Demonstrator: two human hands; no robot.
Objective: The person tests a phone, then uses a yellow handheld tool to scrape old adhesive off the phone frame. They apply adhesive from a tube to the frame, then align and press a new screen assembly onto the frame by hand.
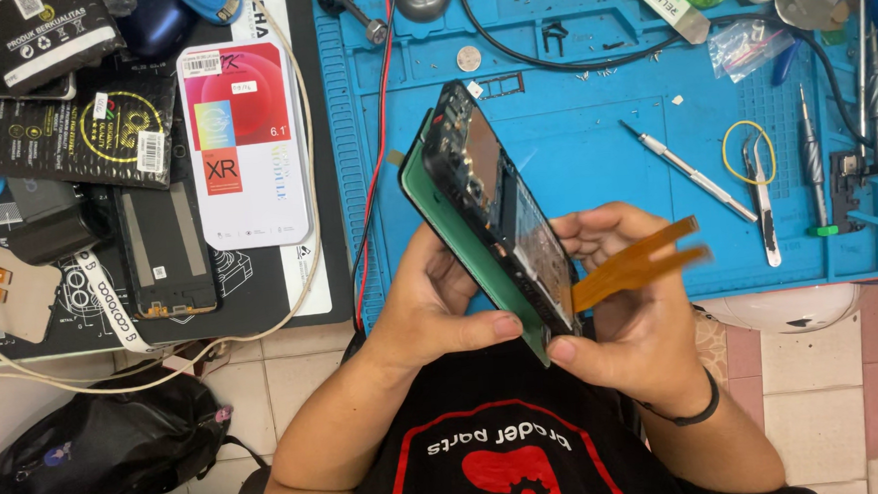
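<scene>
An opened phone with a dark inner frame and a green back edge is held tilted above the blue work mat. My left hand grips its lower left edge, thumb pressed near the bottom corner. My right hand holds the lower right side. An orange flex ribbon sticks out to the right from the phone over my right fingers, blurred.
On the mat lie a thin screwdriver, tweezers, a yellow rubber band and a coin. A boxed screen part, a loose phone screen and dark packets sit left. A black bag lies on the floor.
</scene>
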